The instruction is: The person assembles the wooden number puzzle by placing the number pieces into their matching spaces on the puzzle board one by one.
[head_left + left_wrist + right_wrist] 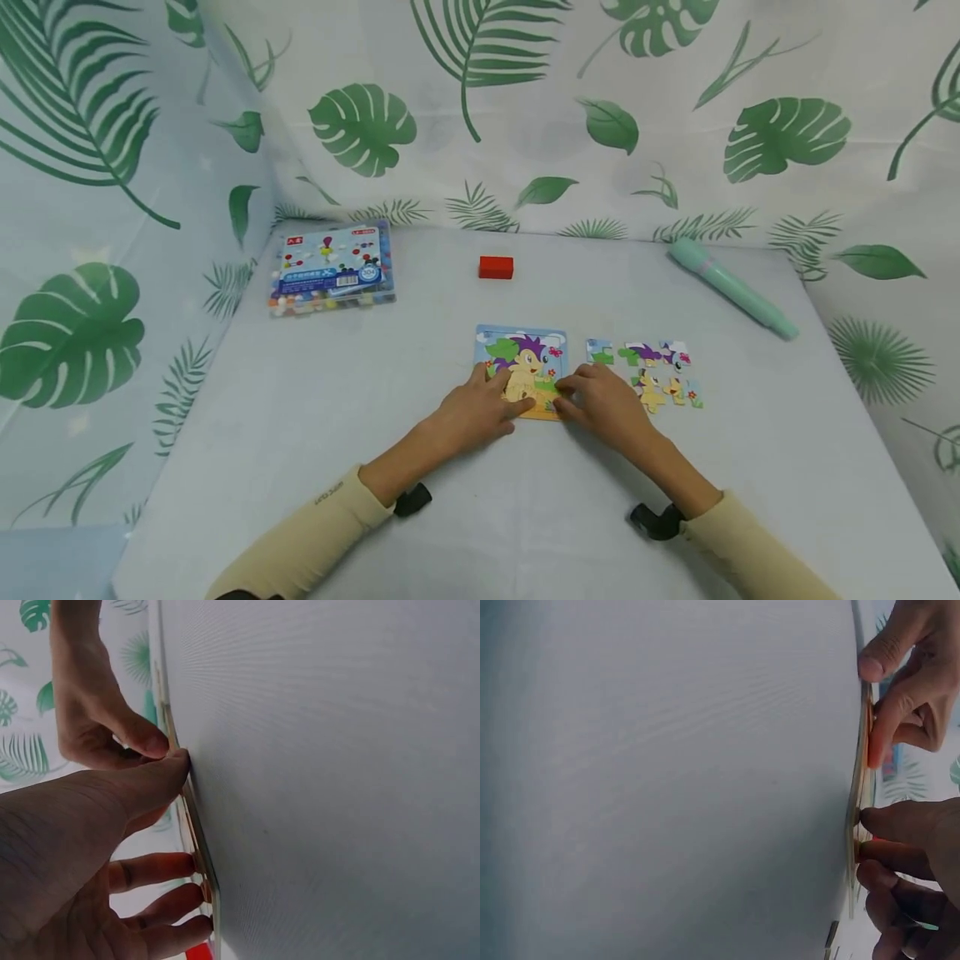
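Left hand [478,407]: straight fingers touch puzzle [527,367]
Right hand [602,402]: can't tell if pinching
Puzzle step: probably fitting; next likely needs gentle pressing

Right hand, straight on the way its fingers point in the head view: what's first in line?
The picture puzzle, which the right hand seems to touch; across it, probably the left hand next. Depth there is hard to judge.

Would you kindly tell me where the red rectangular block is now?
In the head view, the red block lies centrally, beyond the colourful hedgehog puzzle, right of the clear plastic box.
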`<state>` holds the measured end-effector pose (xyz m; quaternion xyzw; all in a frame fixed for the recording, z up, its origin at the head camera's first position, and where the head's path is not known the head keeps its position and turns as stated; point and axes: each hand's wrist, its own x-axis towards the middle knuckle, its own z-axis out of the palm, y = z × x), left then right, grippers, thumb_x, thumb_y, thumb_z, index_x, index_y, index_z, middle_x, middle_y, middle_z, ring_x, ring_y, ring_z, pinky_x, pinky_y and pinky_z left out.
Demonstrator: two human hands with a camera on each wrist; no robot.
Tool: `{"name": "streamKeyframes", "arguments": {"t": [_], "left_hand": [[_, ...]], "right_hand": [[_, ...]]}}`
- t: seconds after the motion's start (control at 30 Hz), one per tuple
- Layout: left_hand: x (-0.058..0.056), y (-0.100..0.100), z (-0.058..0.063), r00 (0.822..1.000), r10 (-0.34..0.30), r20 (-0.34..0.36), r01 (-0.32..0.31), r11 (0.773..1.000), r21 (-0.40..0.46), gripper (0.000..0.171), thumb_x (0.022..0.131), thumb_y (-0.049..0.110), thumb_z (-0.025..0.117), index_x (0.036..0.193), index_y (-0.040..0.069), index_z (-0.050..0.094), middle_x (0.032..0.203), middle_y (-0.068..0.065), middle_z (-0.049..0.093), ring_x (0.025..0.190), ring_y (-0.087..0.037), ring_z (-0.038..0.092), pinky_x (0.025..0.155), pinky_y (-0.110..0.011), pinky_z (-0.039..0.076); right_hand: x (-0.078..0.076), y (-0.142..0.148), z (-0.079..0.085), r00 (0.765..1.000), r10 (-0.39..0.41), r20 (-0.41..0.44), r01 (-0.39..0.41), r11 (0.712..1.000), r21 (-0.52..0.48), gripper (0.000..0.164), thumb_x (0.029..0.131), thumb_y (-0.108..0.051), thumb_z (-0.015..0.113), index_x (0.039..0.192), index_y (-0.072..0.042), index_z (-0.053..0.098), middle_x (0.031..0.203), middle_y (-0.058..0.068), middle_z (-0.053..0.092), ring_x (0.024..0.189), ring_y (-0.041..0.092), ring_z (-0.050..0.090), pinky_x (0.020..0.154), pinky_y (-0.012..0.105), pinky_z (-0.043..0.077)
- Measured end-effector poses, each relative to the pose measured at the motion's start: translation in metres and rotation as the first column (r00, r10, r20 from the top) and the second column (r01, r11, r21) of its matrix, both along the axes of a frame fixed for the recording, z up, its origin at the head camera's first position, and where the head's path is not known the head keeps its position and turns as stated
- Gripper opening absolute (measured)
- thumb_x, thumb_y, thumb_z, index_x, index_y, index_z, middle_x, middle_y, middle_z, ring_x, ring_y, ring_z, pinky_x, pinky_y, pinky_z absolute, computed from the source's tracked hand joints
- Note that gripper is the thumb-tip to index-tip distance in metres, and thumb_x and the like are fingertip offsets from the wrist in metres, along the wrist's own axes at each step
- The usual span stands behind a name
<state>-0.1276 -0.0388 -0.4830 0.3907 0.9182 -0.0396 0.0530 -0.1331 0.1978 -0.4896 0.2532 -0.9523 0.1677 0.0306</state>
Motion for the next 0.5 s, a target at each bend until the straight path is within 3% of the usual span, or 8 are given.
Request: {"name": "streamKeyframes", "arguments": {"t": [0.13,0.3,0.5], "left_hand": [[0.000,0.000,0.001,1.000,0.002,-0.030,-0.002,1.000,0.002,0.047,0.097,0.046,0.060,0.143,0.042,0.052,0.126,-0.012,0.049,0.106,-0.034,0.047,0.070,-0.028,0.053],[-0.001,0.002,0.000,0.999,-0.027,-0.026,0.027,0.999,0.027,0.043,0.097,0.044,0.061,0.140,0.039,0.056,0.119,-0.011,0.051,0.097,-0.030,0.045,0.066,-0.026,0.049],[0.000,0.003,0.003,1.000,-0.006,0.009,0.005,0.999,0.039,0.042,0.097,0.043,0.061,0.139,0.039,0.058,0.126,-0.013,0.051,0.100,-0.031,0.047,0.067,-0.027,0.051]], "right_hand": [[-0.007,-0.001,0.003,0.993,-0.020,0.113,0.028,0.997,-0.073,0.016,0.085,-0.019,0.078,0.094,-0.006,0.074,0.085,0.000,0.062,0.081,0.018,0.057,0.072,0.037,0.050],[-0.017,0.008,0.007,0.950,0.018,0.312,0.057,0.972,-0.230,0.005,0.089,-0.012,0.073,0.088,-0.011,0.068,0.079,-0.004,0.060,0.072,0.014,0.054,0.065,0.033,0.047],[-0.018,0.018,0.010,0.927,0.081,0.366,0.062,0.930,-0.363,0.002,0.093,-0.016,0.071,0.092,-0.014,0.070,0.082,-0.007,0.065,0.073,0.015,0.060,0.066,0.030,0.049]]}}
